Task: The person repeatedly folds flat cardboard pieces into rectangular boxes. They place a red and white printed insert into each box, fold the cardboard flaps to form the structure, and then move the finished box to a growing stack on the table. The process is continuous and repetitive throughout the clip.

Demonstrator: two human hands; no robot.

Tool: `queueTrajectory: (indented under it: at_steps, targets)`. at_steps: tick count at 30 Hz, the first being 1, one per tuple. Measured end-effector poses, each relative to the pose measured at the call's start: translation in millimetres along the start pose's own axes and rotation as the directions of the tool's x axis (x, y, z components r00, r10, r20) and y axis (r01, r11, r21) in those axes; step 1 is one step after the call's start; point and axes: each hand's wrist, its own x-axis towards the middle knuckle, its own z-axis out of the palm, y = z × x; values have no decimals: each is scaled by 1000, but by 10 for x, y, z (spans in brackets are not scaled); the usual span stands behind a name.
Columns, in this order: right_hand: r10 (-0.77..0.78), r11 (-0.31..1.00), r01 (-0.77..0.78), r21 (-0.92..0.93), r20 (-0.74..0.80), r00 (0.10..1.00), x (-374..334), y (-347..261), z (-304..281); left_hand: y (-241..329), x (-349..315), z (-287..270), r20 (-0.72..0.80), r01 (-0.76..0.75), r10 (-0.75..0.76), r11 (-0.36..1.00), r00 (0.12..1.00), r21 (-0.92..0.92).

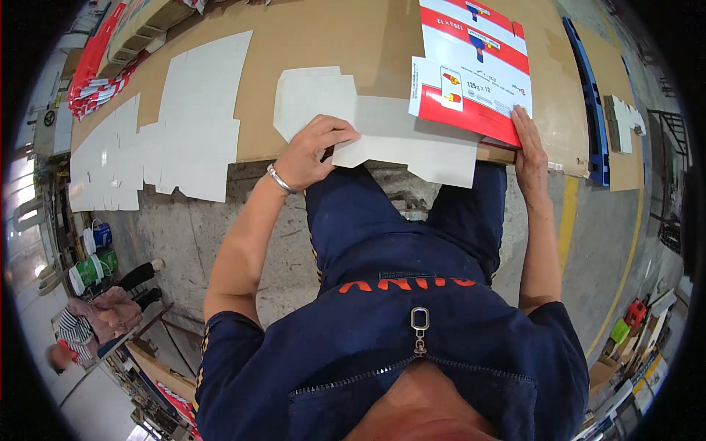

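Observation:
A flat die-cut carton blank lies on the brown table (353, 44). Its white unprinted part (382, 128) stretches left, and a folded-over red-and-white printed panel (474, 70) lies on its right half. My left hand (316, 151), with a metal bracelet on the wrist, presses on the white part near the table's front edge, fingers curled. My right hand (528, 143) lies flat along the printed panel's right edge, fingertips at its corner.
Several more white carton blanks (173, 128) lie spread on the table's left side. A stack of red printed blanks (95, 73) sits at the far left. A blue pallet (592, 110) stands on the right. Another person (103, 312) sits on the floor at lower left.

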Motion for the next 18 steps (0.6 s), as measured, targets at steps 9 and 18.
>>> queueTrajectory:
  at_steps: [9, 18]
  targets:
    - [124, 973, -107, 204, -76, 989, -124, 36, -19, -161, 333, 264, -250, 319, -309, 948, 917, -4]
    - [-219, 961, 265, -77, 370, 903, 164, -729, 141, 83, 576, 599, -41, 174, -184, 795, 982, 581]
